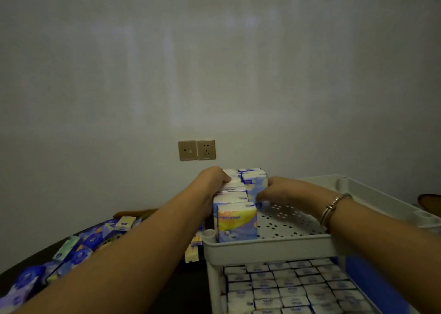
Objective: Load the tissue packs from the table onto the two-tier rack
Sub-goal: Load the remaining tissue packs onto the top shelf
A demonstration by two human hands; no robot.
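Dim room, plain grey wall (pixel 214 63) with a brass double socket plate (pixel 197 150). Dark table (pixel 183 287) strewn with loose tissue packs (pixel 78 246). White two-tier rack (pixel 267 248): lower tier filled; upper tier holds an upright row of packs (pixel 236 208) along its left edge. Left hand (pixel 212 178) and right hand (pixel 274 189), fingers curled, clamp the row from either side. Bracelet (pixel 331 208) on right wrist.

Left hand (pixel 216 178) fingertips hidden behind the row of tissue packs (pixel 235 202) on the rack's (pixel 262 248) top tier. Right hand (pixel 274 189) fingers blurred, grip on the packs unclear. Lower-tier packs (pixel 291 287) cut off by bottom edge, print too blurry to read. Loose packs on the table (pixel 78 246) partly hidden under left forearm, cut off at left edge.
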